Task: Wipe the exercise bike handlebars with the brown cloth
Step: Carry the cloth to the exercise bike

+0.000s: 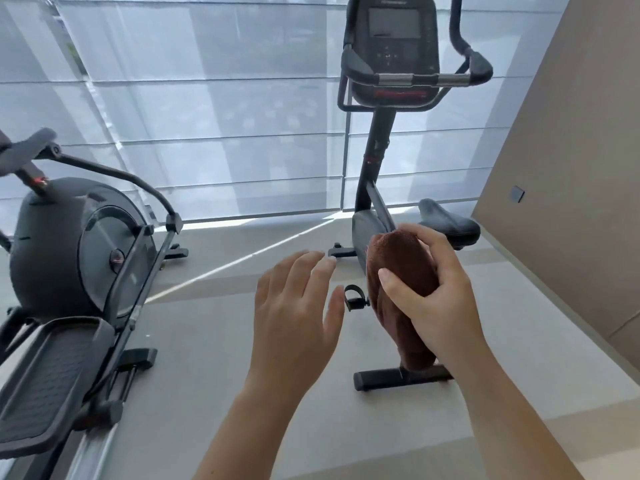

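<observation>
Brown terry cloth (401, 271), bunched into a long roll, sits right of centre in the frame, clamped in the right hand (438, 299). The thumb (398, 285) presses across its front face, the other fingers (426, 237) curl over its top and far side, and its lower end hangs below the palm. The left hand (294, 306) hovers just left of the cloth, apart from it, fingers spread and holding nothing.

The exercise bike (377, 188) stands behind the hands in the right half of the frame. Its handlebars (422, 79), black with bare metal grip sections, lie at upper right, well apart from the cloth and untouched. A dark console (394, 32) rises above them; red lettering on its lower edge is too blurred to read. The saddle (446, 220) shows just beyond the right hand's fingers.

An elliptical trainer (79, 258) occupies the left of the frame. Translucent blinds (207, 116) cover the window behind both machines.
</observation>
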### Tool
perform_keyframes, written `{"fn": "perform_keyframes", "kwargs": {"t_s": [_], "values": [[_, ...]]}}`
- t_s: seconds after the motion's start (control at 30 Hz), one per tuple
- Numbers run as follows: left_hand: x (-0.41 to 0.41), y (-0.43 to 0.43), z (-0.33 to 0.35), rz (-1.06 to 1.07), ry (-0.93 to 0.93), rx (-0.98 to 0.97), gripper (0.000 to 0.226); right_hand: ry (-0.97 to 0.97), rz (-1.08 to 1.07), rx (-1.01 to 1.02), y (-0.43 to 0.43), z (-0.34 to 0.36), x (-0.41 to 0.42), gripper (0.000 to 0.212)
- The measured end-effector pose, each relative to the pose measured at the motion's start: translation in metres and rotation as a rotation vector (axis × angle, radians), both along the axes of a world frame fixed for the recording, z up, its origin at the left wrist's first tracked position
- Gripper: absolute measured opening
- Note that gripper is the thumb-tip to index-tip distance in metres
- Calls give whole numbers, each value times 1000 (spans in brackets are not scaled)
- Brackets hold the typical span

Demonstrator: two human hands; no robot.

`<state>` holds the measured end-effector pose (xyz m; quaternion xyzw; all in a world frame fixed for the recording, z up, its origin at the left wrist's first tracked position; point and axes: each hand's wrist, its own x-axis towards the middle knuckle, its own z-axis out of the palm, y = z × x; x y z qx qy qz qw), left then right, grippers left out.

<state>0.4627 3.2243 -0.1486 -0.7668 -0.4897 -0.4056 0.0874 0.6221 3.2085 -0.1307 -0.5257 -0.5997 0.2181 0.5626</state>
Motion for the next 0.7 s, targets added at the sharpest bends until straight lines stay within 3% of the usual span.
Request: {"fn": "perform_keyframes", "kwargs": {"t_s": [0.3, 0.7], "values": [[-30, 213, 38, -65, -7, 139, 32, -27, -36, 37, 198, 30, -34, 45], [28, 438, 39, -152, 3, 135, 32, 44, -129, 77, 417, 25, 22, 50]]}}
